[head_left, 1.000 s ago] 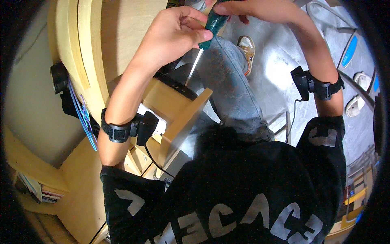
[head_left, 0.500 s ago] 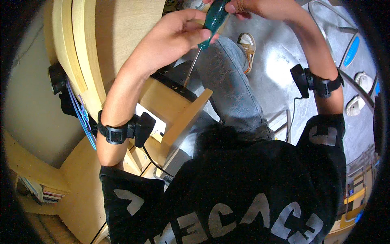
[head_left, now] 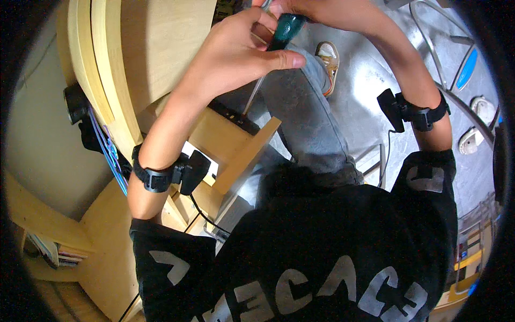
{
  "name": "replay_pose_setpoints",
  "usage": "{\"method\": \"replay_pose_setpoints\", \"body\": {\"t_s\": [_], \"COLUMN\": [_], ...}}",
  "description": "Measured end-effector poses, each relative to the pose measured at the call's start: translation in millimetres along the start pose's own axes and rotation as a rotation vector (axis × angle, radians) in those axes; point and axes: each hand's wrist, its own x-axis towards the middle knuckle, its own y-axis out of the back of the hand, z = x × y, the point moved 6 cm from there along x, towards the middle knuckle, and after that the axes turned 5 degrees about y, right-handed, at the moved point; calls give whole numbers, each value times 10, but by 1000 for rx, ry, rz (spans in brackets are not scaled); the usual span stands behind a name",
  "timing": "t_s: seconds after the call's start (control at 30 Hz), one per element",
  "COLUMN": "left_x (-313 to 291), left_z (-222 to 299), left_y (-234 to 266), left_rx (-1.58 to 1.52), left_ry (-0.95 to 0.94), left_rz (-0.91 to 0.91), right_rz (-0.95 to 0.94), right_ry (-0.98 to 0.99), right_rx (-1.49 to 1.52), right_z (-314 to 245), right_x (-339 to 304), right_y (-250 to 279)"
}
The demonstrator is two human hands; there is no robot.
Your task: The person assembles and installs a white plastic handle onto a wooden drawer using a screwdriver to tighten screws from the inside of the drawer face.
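Note:
A screwdriver (head_left: pixel 285 31) with a dark green translucent handle slants down to the left. Its thin metal shaft ends at a black metal rail (head_left: pixel 249 126) fixed along the edge of a light wooden drawer-like box (head_left: pixel 220 131). My left hand (head_left: pixel 230 59) is around the lower handle, fingers curled on its far left side and thumb stretched across in front. At the handle's top end, my right hand (head_left: pixel 316 9) grips it, partly cut off by the upper picture edge. Whether a screw sits under the tip is too small to tell.
A curved wooden furniture frame (head_left: pixel 102 70) rises at the left, with blue and purple cables (head_left: pixel 110 153) beside it. Books (head_left: pixel 56 252) stand on a low shelf. My jeans-clad leg (head_left: pixel 306 107) lies beyond the box. White shoes (head_left: pixel 475 126) and metal chair legs (head_left: pixel 440 53) are at the right.
My left thumb has moved off the handle's side and now reaches across it to the right. My right hand has shifted slightly left and up over the handle's top. The screwdriver tip stays at the rail.

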Motion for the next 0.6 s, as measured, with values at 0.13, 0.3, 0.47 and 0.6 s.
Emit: {"method": "replay_pose_setpoints", "body": {"t_s": [0.13,0.3,0.47,0.6], "left_x": [-18,-61,-106,-68], "left_z": [-98,-144,-84,-33], "left_y": [53,91,68,39], "left_rx": [173,-9,56,137], "left_ry": [71,116,-7,99], "left_rz": [48,-4,41,-5], "right_rz": [-73,21,-178,-169], "right_ry": [34,108,-217,-132], "right_rx": [-34,56,32,-114], "right_z": [-7,-205,-247,-265], "right_x": [113,-41,35,40], "right_y": [-113,37,89,78]}}
